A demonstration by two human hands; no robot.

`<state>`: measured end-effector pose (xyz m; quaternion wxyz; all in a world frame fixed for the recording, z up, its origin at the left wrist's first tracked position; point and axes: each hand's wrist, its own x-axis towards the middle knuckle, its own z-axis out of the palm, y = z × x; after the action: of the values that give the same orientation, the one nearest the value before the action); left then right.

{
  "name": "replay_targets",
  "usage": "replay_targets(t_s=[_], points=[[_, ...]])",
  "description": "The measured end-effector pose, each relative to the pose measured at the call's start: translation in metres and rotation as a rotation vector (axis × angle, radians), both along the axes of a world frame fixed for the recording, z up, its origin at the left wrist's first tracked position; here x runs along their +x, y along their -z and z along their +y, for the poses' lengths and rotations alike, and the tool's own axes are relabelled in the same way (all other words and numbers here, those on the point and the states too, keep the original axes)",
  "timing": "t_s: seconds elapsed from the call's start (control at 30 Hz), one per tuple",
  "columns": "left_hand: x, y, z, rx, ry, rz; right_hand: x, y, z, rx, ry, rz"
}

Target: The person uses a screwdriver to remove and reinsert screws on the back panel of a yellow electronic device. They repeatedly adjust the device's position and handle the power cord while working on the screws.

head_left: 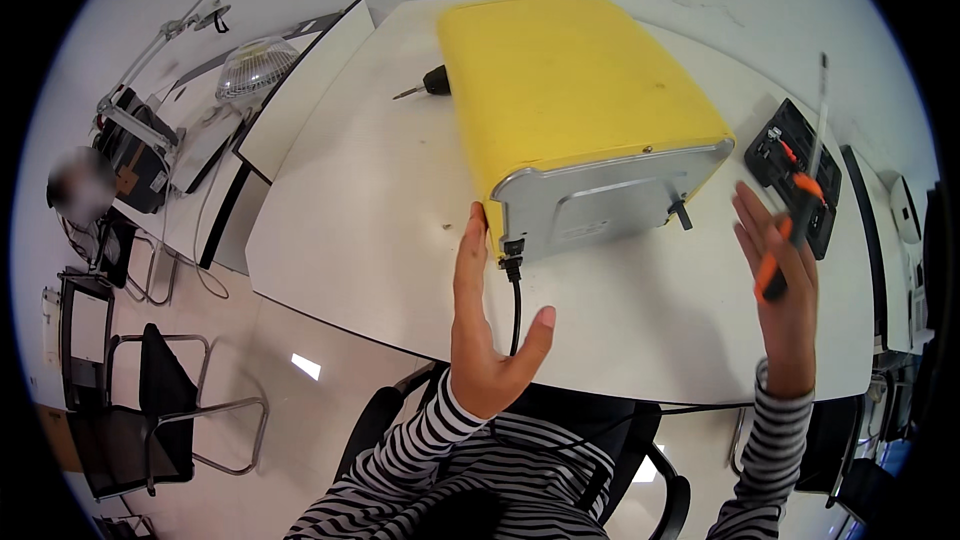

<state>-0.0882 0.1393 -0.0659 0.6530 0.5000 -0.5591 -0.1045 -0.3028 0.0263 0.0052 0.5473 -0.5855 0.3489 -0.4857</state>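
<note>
Ideally, w/ yellow box (585, 90) on table (350, 220), L hand (484, 358), spread open, should brace its side squarely, while R hand (790, 318), gripping screwdriver (801, 205), fingers outstretched, should keep tip off cord (517, 312).

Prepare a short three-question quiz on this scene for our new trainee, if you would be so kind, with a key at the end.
1. Which of the person's hands holds the screwdriver?

2. True or false: the black cord is plugged in at a lower corner of the silver panel.

3. Where does the open tool case lie on the white table, as seen in the picture?
A. Left of the yellow-cased unit
B. Right of the yellow-cased unit
C. On top of the yellow-cased unit

Key: 1. The right hand. 2. True. 3. B.
</note>
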Motion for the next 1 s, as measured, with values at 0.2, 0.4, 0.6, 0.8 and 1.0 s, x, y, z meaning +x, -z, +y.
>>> replay_targets(t_s=[0.2, 0.4, 0.6, 0.8, 1.0], points=[[0.019, -0.003, -0.001, 0.219, 0.106, -0.025, 0.019, 0.017, -0.025, 0.086, -0.042, -0.102], [0.025, -0.001, 0.001, 0.225, 0.112, -0.037, 0.023, 0.026, -0.016, 0.062, 0.02, -0.108], [0.034, 0.0, 0.003, 0.254, 0.126, -0.086, 0.017, 0.028, 0.006, 0.057, 0.124, -0.106], [0.036, 0.002, -0.005, 0.216, 0.198, -0.043, 0.0, 0.038, 0.017, 0.009, 0.177, -0.069], [0.059, 0.001, -0.004, 0.274, 0.066, -0.108, -0.003, 0.04, 0.041, -0.002, 0.231, 0.026]])
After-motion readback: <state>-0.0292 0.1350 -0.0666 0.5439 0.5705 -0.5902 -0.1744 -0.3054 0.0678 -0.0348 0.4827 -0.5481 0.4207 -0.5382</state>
